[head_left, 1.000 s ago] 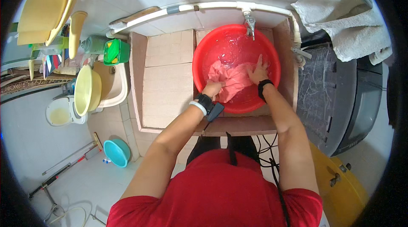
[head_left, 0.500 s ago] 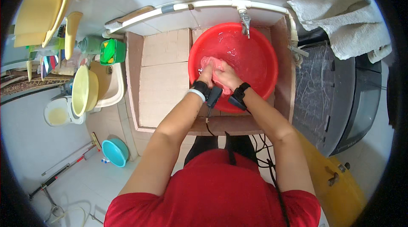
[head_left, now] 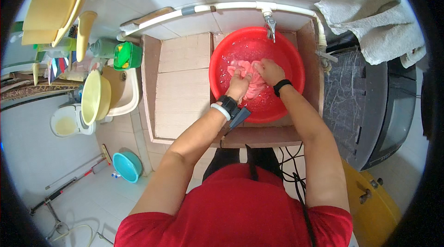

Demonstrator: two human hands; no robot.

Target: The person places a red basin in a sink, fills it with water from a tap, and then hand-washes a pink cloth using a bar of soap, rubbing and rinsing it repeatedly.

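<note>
A wet pink cloth (head_left: pixel 254 91) lies bunched in the water of a large red basin (head_left: pixel 298 55). My left hand (head_left: pixel 237 86) grips the cloth's near left side, its thumb and fingers closed on the fabric. At the far right edge of the cloth, my right hand (head_left: pixel 272 72) holds it with bent fingers; the fingertips are partly hidden in the folds. A metal tap (head_left: pixel 271 27) juts out over the basin's far rim.
The basin stands in a tiled, pinkish trough (head_left: pixel 182 101). A washing machine (head_left: pixel 349 103) is on the right under a hanging white towel (head_left: pixel 370 20). Left are a washbasin (head_left: pixel 132 94) with a yellow basin (head_left: pixel 95 99), a green basket (head_left: pixel 128 56) and a blue basin (head_left: pixel 127 167).
My hands have moved apart, the right one farther to the right and away from me. The cloth, earlier gathered between them at the basin's left, is now spread wider toward the middle.
</note>
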